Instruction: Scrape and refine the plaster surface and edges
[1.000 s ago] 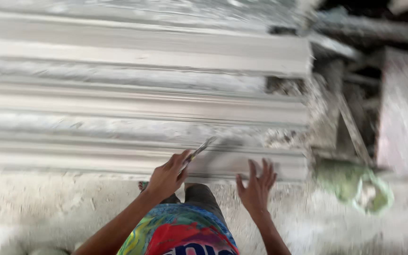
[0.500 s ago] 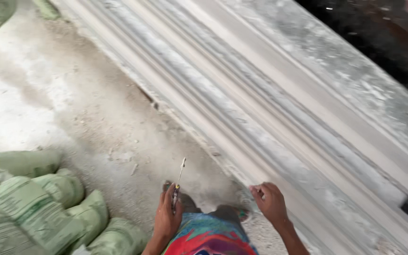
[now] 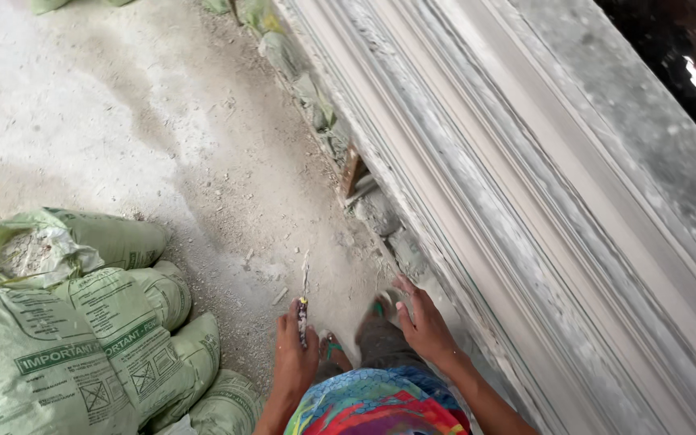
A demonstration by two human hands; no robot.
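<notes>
Your left hand [image 3: 296,354] is gripping a thin plaster-caked blade [image 3: 304,300] over the dusty concrete floor [image 3: 163,137]; your right hand [image 3: 424,326] is spreading open beside the long grey moulded plaster cornice [image 3: 525,217], with green woven sacks [image 3: 66,338] lying left of your hands.

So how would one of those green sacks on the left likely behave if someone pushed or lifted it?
The green sacks bulge full and slump onto one another, so they are probably heavy and would sag rather than stay stiff. One top sack looks torn open, so it might spill its pale contents if tipped. Rolling seems unlikely.
</notes>
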